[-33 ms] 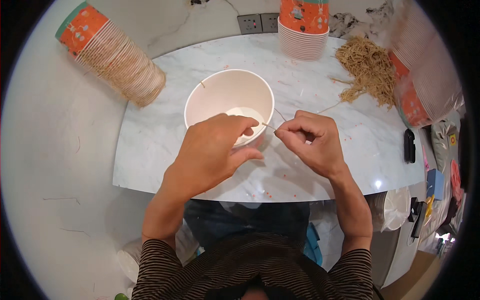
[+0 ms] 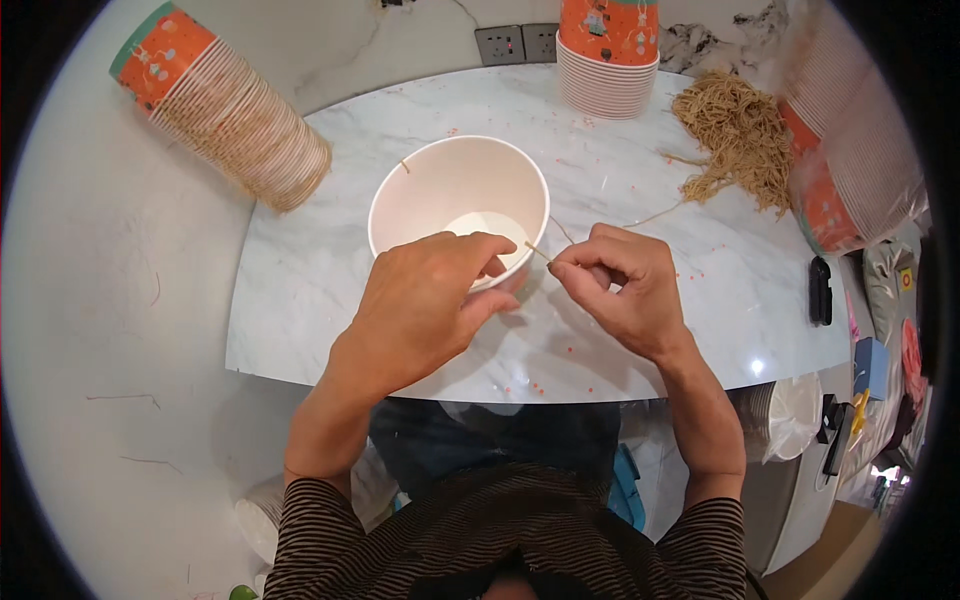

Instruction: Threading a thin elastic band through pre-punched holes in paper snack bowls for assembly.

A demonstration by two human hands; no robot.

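A white paper bucket (image 2: 480, 160) stands mouth up near the middle of the table. My left hand (image 2: 420, 300) is over its near rim, thumb and forefinger apart, with the forefinger over the opening and the thumb by the outer wall. Its other fingers are hidden. To the right of the bucket, my right hand (image 2: 622, 290) pinches a thin tan cord (image 2: 540, 252), whose short end points at the rim. More cord passes behind the hand toward the rim. A short cord piece (image 2: 405, 167) hangs over the bucket's far left rim.
A tangled heap of tan cord (image 2: 730, 135) lies at the back right, beside plastic-wrapped buckets (image 2: 850, 170). Nested orange buckets (image 2: 608, 80) stand at the back; another long stack (image 2: 235, 120) leans at the left. A black case (image 2: 820, 290) sits at the table's right edge (image 2: 790, 365).
My left thumb has drawn in slightly toward the bucket's outer wall. The cord end in my right hand has lifted a little. The bucket has hardly moved.
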